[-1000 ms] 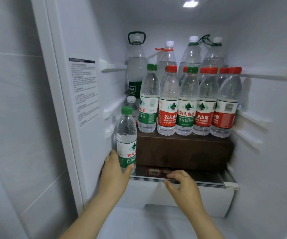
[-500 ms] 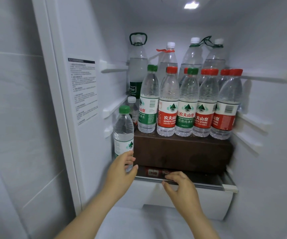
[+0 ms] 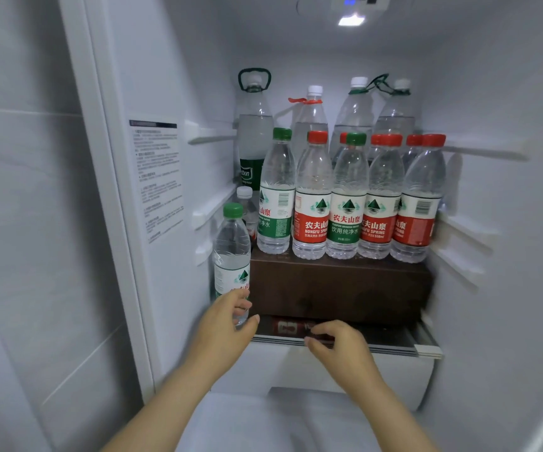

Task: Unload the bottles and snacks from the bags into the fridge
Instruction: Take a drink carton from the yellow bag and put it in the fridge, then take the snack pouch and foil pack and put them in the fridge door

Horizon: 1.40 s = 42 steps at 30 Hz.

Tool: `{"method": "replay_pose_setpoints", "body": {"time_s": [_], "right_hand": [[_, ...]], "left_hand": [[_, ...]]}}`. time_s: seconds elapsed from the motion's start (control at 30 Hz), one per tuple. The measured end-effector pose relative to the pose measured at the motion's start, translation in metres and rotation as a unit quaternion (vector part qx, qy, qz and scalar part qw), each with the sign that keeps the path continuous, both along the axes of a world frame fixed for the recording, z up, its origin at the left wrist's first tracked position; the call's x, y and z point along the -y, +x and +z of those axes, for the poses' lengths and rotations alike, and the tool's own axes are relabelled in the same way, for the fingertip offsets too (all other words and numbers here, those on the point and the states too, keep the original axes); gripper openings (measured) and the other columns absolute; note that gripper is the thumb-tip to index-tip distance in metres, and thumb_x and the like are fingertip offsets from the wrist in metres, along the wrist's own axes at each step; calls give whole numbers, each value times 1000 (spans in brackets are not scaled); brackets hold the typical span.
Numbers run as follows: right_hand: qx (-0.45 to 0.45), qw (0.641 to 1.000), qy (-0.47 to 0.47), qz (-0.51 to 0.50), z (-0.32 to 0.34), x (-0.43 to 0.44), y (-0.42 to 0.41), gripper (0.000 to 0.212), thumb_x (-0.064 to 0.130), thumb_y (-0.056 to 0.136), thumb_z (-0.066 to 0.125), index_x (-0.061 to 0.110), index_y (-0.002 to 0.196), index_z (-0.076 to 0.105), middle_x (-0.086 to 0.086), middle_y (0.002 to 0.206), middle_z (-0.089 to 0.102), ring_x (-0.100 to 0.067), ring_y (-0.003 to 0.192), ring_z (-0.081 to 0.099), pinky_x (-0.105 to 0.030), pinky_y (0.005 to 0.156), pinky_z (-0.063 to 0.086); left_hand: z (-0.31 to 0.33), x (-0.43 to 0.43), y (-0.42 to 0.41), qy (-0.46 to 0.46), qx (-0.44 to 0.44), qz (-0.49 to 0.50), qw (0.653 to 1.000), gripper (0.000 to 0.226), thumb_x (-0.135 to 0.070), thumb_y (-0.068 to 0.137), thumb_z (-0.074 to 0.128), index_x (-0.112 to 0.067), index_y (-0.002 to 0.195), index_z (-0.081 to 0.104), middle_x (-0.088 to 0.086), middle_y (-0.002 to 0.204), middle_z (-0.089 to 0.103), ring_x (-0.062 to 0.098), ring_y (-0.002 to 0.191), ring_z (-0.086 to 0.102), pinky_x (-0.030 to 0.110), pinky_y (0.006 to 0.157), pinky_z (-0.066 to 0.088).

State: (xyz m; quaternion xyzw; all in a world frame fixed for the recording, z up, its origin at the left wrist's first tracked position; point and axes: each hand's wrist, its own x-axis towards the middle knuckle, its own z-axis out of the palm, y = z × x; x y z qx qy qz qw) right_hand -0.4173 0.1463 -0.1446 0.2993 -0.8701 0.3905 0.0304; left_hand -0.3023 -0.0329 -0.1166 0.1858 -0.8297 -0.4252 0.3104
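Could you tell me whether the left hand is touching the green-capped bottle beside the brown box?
Cannot tell. Head view: the left hand has blurred fingers overlapping the green-capped bottle, but neither contact nor gap shows plainly.

The left hand (image 3: 223, 331) and right hand (image 3: 338, 349) are bare, with both forearms (image 3: 166, 412) unclothed.

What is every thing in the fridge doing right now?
Fridge light, on.
Small green-capped bottle, upright, capped, beside the brown box.
Front-row bottles, upright, capped, on the brown box.
Left hand, at the small bottle's base; grip unclear.
Right hand, fingers bent, resting on the glass shelf edge.
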Motion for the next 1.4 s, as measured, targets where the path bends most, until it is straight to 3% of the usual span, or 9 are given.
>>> {"method": "replay_pose_setpoints", "body": {"time_s": [0.27,0.4,0.53,0.67,0.77,0.93,1.07,1.17,1.4], "right_hand": [[-65,995,-43,-65,53,-17,37,36,32,85,69,21,120,65,9,117,64,-3,107,56,-16,91,42],[-124,983,-24,-129,71,-43,70,37,31,86,67,21,122,63,9,119,62,-6,111,55,-14,91,38],[-155,968,12,-196,82,-74,111,38,31,87,66,22,124,62,8,122,61,-8,114,54,-8,90,30],[-213,937,27,-275,100,-112,163,36,30,85,69,22,120,63,11,117,62,-7,108,56,-15,89,36],[-241,910,41,-335,113,-143,202,36,29,83,71,20,118,65,9,113,64,-6,103,56,-14,87,37],[-264,858,58,-438,123,-206,268,35,26,83,72,17,115,67,7,110,66,-10,101,61,-27,89,48],[-260,806,90,-524,125,-259,325,35,27,82,73,16,114,68,6,109,67,-11,98,62,-19,85,44],[-244,772,110,-576,128,-297,373,36,28,82,73,15,115,67,4,109,67,-13,99,62,-21,84,43],[-222,707,140,-657,130,-371,490,42,28,83,71,16,122,63,3,118,65,-12,109,60,-32,94,50]], "left_hand": [[18,-12,10,-29,3,-79,996,41,-17,82,69,-22,120,56,-8,108,62,6,99,58,26,91,49],[25,-33,12,-45,-16,-157,986,42,-19,80,71,-31,117,55,-13,109,61,-1,96,58,10,81,47],[32,-60,18,-66,-29,-243,967,46,-23,79,71,-33,120,54,-17,110,60,-5,98,57,24,90,50],[47,-95,30,-86,-71,-320,941,45,-20,80,70,-29,121,56,-16,111,59,-6,100,56,17,90,47],[62,-129,44,-83,-91,-384,915,43,-19,81,70,-27,121,56,-15,111,59,-7,102,55,10,89,44],[81,-201,73,-72,-109,-482,867,41,-26,82,68,-32,120,56,-21,110,58,-5,102,55,17,92,46],[89,-266,102,-69,-114,-558,819,39,-28,82,68,-36,118,55,-22,109,59,-7,101,55,13,92,44],[92,-317,129,-66,-118,-609,782,40,-30,83,67,-34,121,54,-22,111,59,-8,102,53,10,91,42],[95,-431,212,-59,-141,-700,697,43,-42,77,59,-31,119,55,-21,110,59,-5,102,56,23,91,49]]}}
